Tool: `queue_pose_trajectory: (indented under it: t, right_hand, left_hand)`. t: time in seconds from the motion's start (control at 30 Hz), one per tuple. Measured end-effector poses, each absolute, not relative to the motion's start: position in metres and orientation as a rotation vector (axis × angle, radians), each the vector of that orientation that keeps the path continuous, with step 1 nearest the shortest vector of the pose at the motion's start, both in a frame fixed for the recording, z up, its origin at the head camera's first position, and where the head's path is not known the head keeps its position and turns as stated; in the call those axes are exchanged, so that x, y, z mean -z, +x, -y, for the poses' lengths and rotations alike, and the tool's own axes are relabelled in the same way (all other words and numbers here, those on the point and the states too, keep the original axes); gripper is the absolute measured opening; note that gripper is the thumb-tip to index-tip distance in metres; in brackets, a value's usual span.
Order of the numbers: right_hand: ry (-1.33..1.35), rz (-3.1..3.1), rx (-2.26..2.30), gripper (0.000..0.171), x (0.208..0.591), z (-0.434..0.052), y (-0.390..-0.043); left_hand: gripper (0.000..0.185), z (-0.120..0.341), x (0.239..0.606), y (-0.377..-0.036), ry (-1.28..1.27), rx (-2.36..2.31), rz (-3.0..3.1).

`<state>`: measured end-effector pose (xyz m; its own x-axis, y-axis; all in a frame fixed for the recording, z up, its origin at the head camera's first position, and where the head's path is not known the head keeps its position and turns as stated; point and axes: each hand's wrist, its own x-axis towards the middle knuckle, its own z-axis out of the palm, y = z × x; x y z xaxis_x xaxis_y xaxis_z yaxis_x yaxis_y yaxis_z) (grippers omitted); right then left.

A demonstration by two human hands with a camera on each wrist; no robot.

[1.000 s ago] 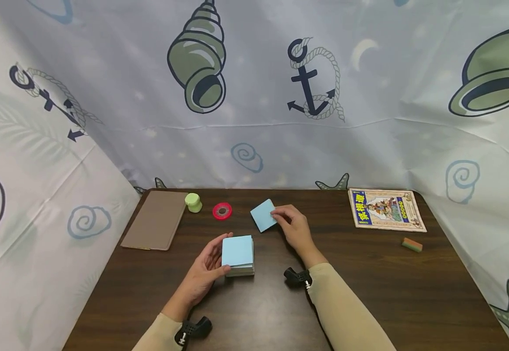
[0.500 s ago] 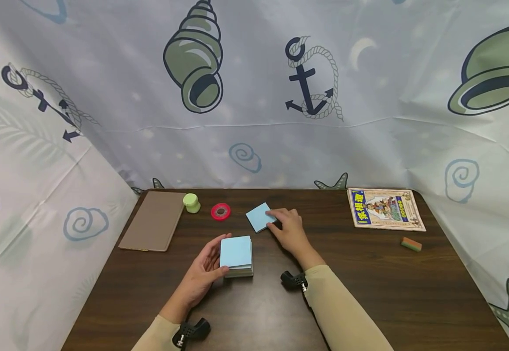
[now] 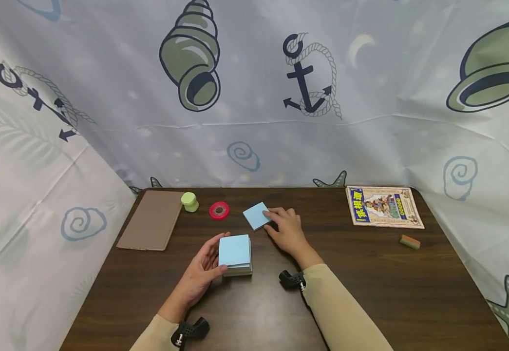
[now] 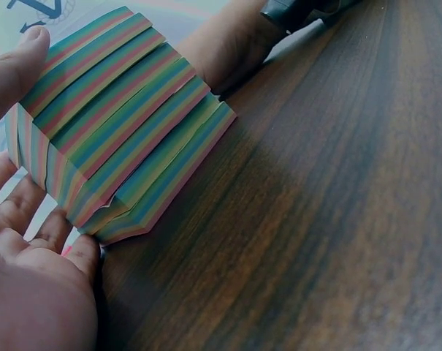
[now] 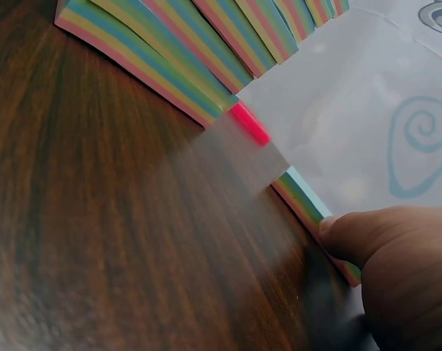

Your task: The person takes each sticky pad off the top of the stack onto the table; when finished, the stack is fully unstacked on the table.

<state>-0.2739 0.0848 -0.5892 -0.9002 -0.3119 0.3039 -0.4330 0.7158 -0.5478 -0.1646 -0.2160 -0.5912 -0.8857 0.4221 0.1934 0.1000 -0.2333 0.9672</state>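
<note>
At mid-table, left hand (image 3: 201,273) cupping the near-left side of a striped-edged sticky-note block (image 3: 235,254), thumb and fingers curled round it. Just beyond, right hand (image 3: 286,230) resting fingertips on a smaller blue note pad (image 3: 256,215), lying flat. Farther left: red tape roll (image 3: 219,210), green cap (image 3: 189,201), brown folder (image 3: 152,225). Far right: booklet (image 3: 383,206), eraser (image 3: 409,241).

left sleeve: long, close-fitting beige fabric sleeve (image 3: 151,339), bottom centre-left of the head view
left clamp: small black clamp-like mount (image 3: 187,330) at that cuff
right sleeve: matching beige sleeve (image 3: 342,312), lower centre-right
right clamp: black clamp-like mount (image 3: 291,279) at the wrist
hands: bare
</note>
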Motion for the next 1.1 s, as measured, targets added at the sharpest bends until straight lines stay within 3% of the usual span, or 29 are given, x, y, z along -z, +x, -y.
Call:
queue_pose_trajectory:
  t: [0.6, 1.1]
  right_hand:
    - [0.572, 2.494, -1.458, 0.038, 0.578, -0.093, -0.27]
    - [0.685, 2.758, -1.551, 0.035, 0.495, -0.081, -0.235]
  left_hand:
    - [0.092, 0.214, 0.591, -0.165, 0.549, -2.188, -1.842]
    - [0.09, 0.214, 0.589, -0.163, 0.469, -2.173, -1.855]
